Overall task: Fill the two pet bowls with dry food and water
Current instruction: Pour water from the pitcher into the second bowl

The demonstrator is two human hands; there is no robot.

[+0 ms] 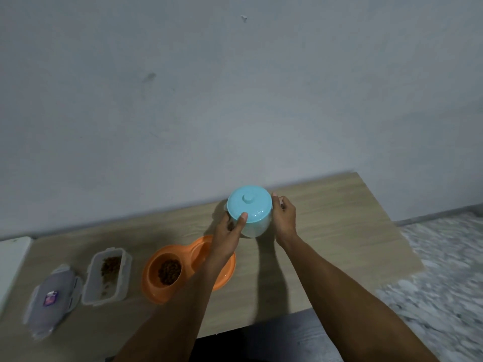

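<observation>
A clear water jug with a light blue lid (248, 205) stands on the wooden table (339, 244) near the wall. My left hand (231, 227) grips its left side, thumb on the lid's edge. My right hand (283, 218) holds its right side at the handle. The orange double pet bowl (156, 288) lies in front, under my left forearm. Its left bowl holds brown dry food (170, 271). The right bowl (201, 250) is partly hidden by my arm and I cannot tell what it holds.
An open clear food container (107, 275) with some kibble sits left of the bowl. Its lid (53, 299) lies further left. A white object (11, 259) borders the table's left end. The table's right edge drops to a speckled floor (444, 270).
</observation>
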